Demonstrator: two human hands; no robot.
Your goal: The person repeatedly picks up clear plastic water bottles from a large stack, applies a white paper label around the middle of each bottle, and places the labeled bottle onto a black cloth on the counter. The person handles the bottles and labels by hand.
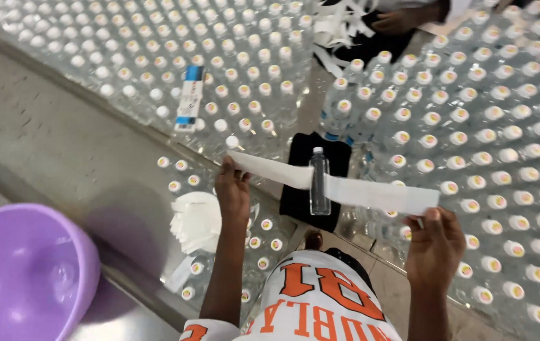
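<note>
My left hand [232,191] and my right hand [435,245] each pinch one end of a long white paper label strip [371,191], stretched flat between them. A single clear plastic bottle [319,183] with a white cap stands upright on a black cloth [297,201], in front of the strip's middle and touching it. I cannot tell whether the strip sticks to the bottle. Both hands are apart from the bottle, one on each side.
Several capped clear bottles [485,136] crowd the right side and the far left [156,44]. A labelled bottle [189,98] lies on top of them. A stack of white labels [197,221] sits left, a purple basin [26,271] nearer. Another person's hand [396,22] handles white strips beyond.
</note>
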